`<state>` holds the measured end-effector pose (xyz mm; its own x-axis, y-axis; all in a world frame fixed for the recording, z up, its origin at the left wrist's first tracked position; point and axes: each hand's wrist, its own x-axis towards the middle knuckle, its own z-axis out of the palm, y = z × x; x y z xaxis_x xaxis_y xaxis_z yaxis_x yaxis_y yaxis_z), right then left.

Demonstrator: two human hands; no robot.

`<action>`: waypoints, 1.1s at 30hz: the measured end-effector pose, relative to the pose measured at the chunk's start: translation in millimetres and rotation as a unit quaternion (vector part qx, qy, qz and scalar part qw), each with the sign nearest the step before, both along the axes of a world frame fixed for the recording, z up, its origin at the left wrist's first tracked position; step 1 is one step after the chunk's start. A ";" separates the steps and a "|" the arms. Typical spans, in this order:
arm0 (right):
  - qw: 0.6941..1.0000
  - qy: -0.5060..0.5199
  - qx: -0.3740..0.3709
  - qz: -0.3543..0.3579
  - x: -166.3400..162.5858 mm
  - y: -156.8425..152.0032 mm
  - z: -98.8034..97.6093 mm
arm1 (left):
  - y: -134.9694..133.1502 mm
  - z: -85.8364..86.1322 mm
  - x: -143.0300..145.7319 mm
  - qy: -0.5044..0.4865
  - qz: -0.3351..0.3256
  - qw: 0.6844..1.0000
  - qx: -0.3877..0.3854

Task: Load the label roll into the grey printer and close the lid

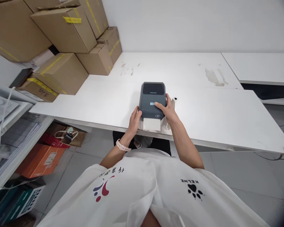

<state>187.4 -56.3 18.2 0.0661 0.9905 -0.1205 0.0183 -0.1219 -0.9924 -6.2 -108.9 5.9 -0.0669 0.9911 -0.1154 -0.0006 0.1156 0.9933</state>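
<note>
A dark blue-grey label printer (152, 104) rests near the front edge of the white table. A blank white label (151, 124) sticks out of its front slot. My left hand (134, 119) grips the printer's left side, thumb at the front corner. On the opposite side, my right hand (168, 108) holds the printer, its thumb lying over the top beside a small pale lit strip (152, 103). Some right-hand fingers are hidden behind the casing. Just right of that hand is a small white object with a dark round spot (175, 99), partly covered.
Cardboard boxes (63, 30) with yellow tape are stacked at the table's left end. A shelf unit (19, 135) stands at left, with an orange box (42, 159) beside it. The table (215, 116) extends right, with grey marks on its top. A wall (191, 25) closes the back.
</note>
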 end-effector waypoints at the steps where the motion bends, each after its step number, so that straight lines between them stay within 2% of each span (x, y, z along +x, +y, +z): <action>1: 1.000 0.014 0.010 0.002 1.4 -6.1 -0.8 | 0.1 -1.7 0.4 -0.005 -0.002 1.000 0.006; 7: 0.998 -0.016 0.045 -0.030 9.1 -39.6 -9.6 | 2.8 -12.3 -1.4 0.032 0.010 0.998 0.050; 13: 0.998 0.000 0.056 -0.034 2.3 -51.3 -21.9 | 0.3 -21.5 7.4 0.008 0.014 0.997 0.072; 15: 0.997 0.023 0.068 -0.035 0.8 -51.4 -23.3 | -0.6 -18.4 7.8 0.012 0.019 0.997 0.078; 18: 0.994 0.035 0.094 -0.035 3.1 -45.3 -16.6 | 6.3 -4.5 4.6 0.012 0.022 0.995 0.099; 23: 0.985 -0.022 0.169 -0.027 8.2 -8.0 17.5 | 53.6 27.1 -1.9 0.009 0.006 0.981 0.192; 25: 0.978 -0.072 0.192 -0.023 6.6 14.6 31.9 | 77.9 32.6 -2.3 0.045 0.005 0.980 0.191; 27: 0.968 -0.128 0.213 -0.025 4.3 38.9 42.2 | 97.8 31.9 -1.4 0.135 0.019 0.980 0.144; 30: 0.950 -0.193 0.242 -0.037 5.2 78.0 48.0 | 114.4 25.6 0.7 0.287 0.007 0.957 0.054; 33: 0.934 -0.243 0.260 -0.026 13.6 120.6 46.4 | 119.7 22.7 1.9 0.338 -0.029 0.941 -0.016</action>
